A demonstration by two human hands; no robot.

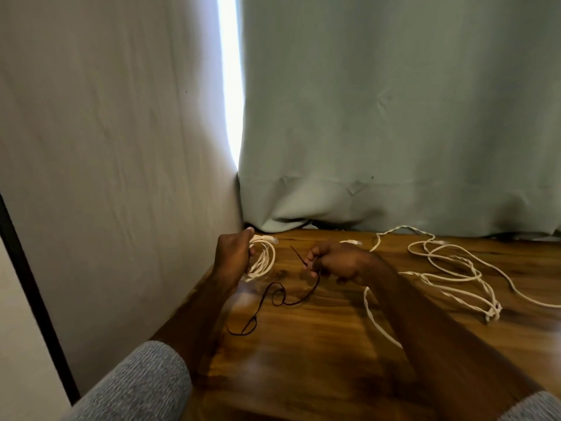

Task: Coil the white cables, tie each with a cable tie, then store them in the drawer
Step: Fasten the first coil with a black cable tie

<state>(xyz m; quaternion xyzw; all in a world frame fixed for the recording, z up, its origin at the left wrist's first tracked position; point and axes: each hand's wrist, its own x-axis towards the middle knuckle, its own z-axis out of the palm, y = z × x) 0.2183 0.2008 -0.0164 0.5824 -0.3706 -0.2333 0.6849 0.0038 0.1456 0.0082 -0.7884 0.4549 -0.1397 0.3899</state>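
Tying step on first coil, by the look of it. Left hand (232, 256) closed around coiled white cable (263, 257), thumb on top near the connector, coil held just above the wooden table (318, 354) at its far left corner by the curtain (394, 117). Right hand (337, 262) pinched shut on thin black tie (282, 294), short end poking up past the fingertips, long tail looping down across the table toward the near side. Looks more like a cord than a ratchet tie; can't tell at this resolution. To do it well: keep the coil squeezed flat so loops don't spring, pass the short end through the coil centre, wrap across all strands at once, cinch snug but not crushing. Watch the slack tail, could snag. Loose white cable (449, 268) sprawled and partly twisted to the right, well apart from the coil, not yet coiled. Drawer not in view.
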